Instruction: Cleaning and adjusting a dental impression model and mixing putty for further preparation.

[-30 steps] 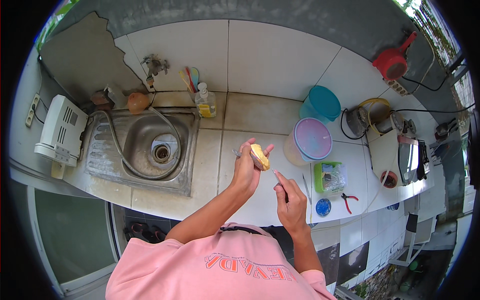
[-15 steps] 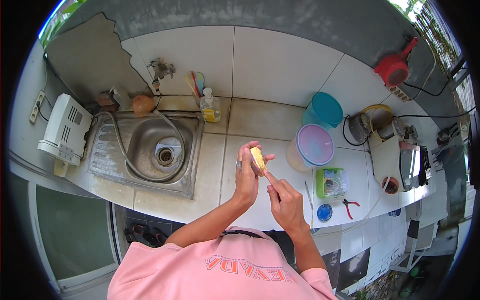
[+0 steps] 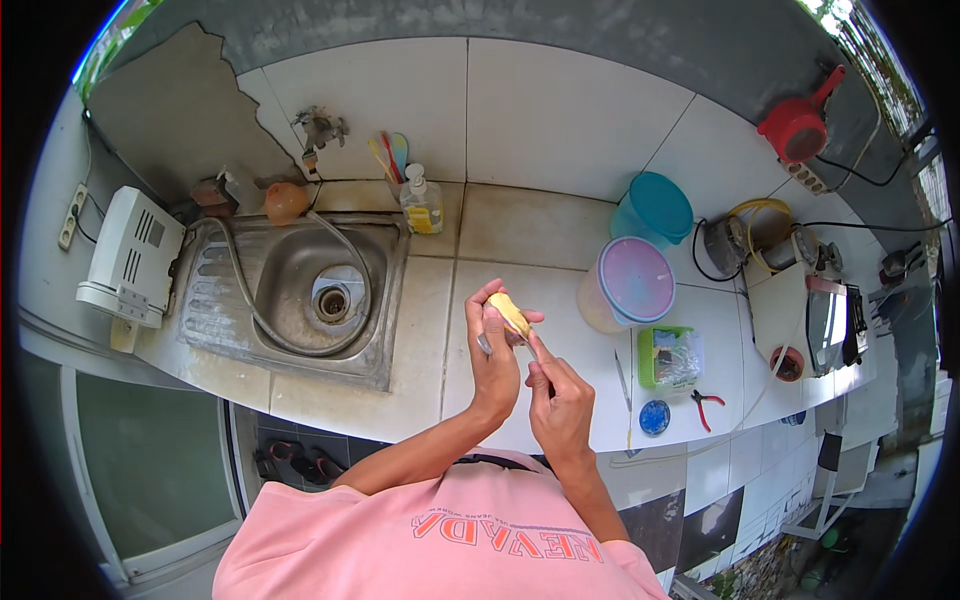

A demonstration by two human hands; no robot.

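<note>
My left hand [image 3: 492,345] is raised over the counter in front of my chest, its fingers wrapped round an oblong yellow piece [image 3: 509,311] with darker skin along one side. It may be a peeled root or fruit; its kind is not clear. A small grey, shiny rounded part [image 3: 484,343] pokes out beside the left palm. My right hand [image 3: 562,398] is closed just right of it, index finger stretched toward the lower end of the yellow piece. Something thin and dark shows at its fingertips, too small to name.
A steel sink [image 3: 300,275] with a grey hose lies left; a soap bottle [image 3: 422,205] stands behind it. To the right are a lilac-lidded container [image 3: 637,280], a teal tub [image 3: 655,210], a green box [image 3: 670,358], a blue round lid [image 3: 655,417], red-handled pliers [image 3: 707,408] and a thin blade [image 3: 622,378].
My right hand has shifted slightly left and its fingers have curled closer to the yellow piece. The piece has tilted a little in my left hand. The whole view has shifted slightly.
</note>
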